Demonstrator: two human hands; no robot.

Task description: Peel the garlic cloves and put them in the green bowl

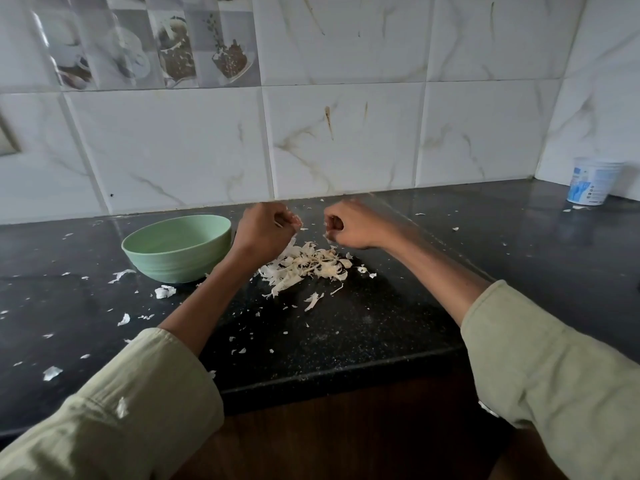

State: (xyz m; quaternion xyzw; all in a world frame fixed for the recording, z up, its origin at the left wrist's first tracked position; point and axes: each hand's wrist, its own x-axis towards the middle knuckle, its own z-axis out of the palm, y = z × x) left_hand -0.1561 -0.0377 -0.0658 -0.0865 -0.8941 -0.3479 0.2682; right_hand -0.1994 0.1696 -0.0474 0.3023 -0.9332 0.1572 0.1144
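Hands over counter | left hand [266,226] and right hand [349,227] curled, apart, above peel pile [304,266]; what they held, if anything, could not be told | no clove visible; green bowl [176,249] just left of the pile | judgement: cloves light, firm, slippery once bared; skins papery, best pinched at the tip.

A home kitchen is shown. A black speckled stone worktop [346,327] is set into a corner and backed by a wall of white marble-look tiles [346,140], with a band of decorative tiles [145,43] printed with cups and food at 11 o'clock. Dry garlic skins [304,265] are heaped at the centre and scattered over the worktop beside a green bowl [176,251], and a white plastic tub [592,181] is stood in the corner at 2 o'clock.
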